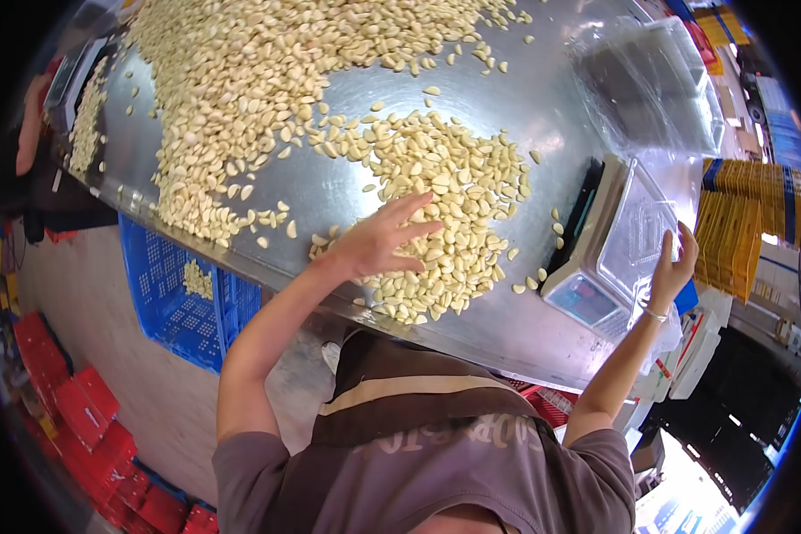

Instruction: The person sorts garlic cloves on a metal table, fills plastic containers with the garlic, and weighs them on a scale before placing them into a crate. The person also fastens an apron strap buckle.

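My left hand (pixel 384 238) lies over a pile of peeled garlic cloves (pixel 458 178), fingers spread and touching the cloves. On the right, my right hand (pixel 674 271) has its thumb and fingers closed at the edge of a clear plastic tray (pixel 636 227). That tray rests on a weighing scale (pixel 581 300) whose display faces my side. No cloves show in the tray. Several loose cloves lie beside the scale. A much larger heap of garlic cloves (pixel 240 80) spreads across the far and left part of the metal table (pixel 351 93).
Stacked clear trays in plastic wrap (pixel 645 84) stand at the far right. A blue crate (pixel 165 298) with some cloves sits below the table's left edge. Red boxes (pixel 89 409) line the floor. Another person's arm (pixel 31 125) shows at the far left, near another scale (pixel 73 84).
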`<state>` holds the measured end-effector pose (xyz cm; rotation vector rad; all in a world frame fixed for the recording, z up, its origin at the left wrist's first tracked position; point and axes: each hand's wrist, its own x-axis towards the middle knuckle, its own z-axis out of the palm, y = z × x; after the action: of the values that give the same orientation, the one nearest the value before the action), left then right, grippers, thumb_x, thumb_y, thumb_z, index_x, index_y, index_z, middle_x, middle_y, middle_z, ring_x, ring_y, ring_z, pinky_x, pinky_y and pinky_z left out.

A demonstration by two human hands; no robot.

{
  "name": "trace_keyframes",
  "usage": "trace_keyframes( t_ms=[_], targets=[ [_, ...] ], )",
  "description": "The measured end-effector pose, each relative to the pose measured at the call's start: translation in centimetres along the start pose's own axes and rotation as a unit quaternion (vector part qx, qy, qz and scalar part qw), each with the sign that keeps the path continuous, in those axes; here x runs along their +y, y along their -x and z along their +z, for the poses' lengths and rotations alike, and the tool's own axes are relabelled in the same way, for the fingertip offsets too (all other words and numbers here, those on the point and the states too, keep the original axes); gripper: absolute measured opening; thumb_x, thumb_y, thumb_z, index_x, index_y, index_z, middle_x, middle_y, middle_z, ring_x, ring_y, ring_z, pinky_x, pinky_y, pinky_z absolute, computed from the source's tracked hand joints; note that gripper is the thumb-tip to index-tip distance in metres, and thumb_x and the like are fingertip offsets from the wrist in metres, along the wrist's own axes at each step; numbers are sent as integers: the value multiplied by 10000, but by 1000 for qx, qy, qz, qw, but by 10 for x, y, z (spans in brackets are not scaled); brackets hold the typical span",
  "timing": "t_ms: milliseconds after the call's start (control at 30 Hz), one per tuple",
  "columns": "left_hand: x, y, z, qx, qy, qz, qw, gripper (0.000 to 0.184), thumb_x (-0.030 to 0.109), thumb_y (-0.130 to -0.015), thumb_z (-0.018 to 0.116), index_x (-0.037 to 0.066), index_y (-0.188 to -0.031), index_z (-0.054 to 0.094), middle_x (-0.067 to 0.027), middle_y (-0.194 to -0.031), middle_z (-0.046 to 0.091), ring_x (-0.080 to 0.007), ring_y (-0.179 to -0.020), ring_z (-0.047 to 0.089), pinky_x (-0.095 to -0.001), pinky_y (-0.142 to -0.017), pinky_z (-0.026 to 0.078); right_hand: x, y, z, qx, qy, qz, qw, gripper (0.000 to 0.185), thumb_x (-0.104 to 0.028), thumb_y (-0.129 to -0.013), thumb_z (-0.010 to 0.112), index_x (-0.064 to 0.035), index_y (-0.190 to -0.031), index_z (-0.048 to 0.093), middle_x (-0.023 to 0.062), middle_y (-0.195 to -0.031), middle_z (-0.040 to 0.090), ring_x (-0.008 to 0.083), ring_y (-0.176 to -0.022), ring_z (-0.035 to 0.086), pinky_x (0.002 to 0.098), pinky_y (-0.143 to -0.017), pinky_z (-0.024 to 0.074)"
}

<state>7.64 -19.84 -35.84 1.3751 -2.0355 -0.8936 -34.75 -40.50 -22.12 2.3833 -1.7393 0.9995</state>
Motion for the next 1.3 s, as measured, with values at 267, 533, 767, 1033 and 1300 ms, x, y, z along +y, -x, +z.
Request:
trace_keyframes(
  t_ms=[267,533,767,1033,1300],
  targets=[
    [-84,-75,-34,119,-292,-209,926,576,522,-911,447,159,-1359,456,-155,-1441,341,-337,-1344,291,-456,-1107,225,33,71,-22,-185,50,112,975,422,-262,-840,684,-20,-1174,594,144,-1160,609,281,-1122,535,366,-972,391],
    [-16,-67,14,-30,-144,-44,988,710,662,-867,338,216,-1420,340,-96,-1516,203,-336,-1405,132,-457,-1147,115,5,83,-13,-130,50,39,990,253,22,-773,660,-32,-1019,628,90,-916,622,265,-911,565,379,-850,434],
    [-30,-145,-10,124,-67,20,990,259,240,-803,658,155,-1047,666,-75,-1168,547,-297,-1132,466,-432,-996,351,-79,22,12,44,8,-136,990,214,71,-769,625,-29,-956,646,92,-874,620,250,-829,587,391,-839,448],
    [-42,-187,-6,60,-187,22,980,86,201,-762,689,131,-805,715,-7,-961,565,-216,-932,519,-352,-814,403,-129,-63,129,29,-5,-329,944,266,-18,-694,595,-129,-931,638,-34,-938,617,187,-856,567,328,-758,429],
    [-33,-187,6,86,-228,-65,968,99,182,-744,699,101,-793,727,-20,-957,545,-217,-944,488,-358,-809,368,-79,-76,246,-148,-82,-240,956,284,40,-707,539,-77,-958,602,38,-1006,603,260,-896,599,367,-760,496]
  ],
)
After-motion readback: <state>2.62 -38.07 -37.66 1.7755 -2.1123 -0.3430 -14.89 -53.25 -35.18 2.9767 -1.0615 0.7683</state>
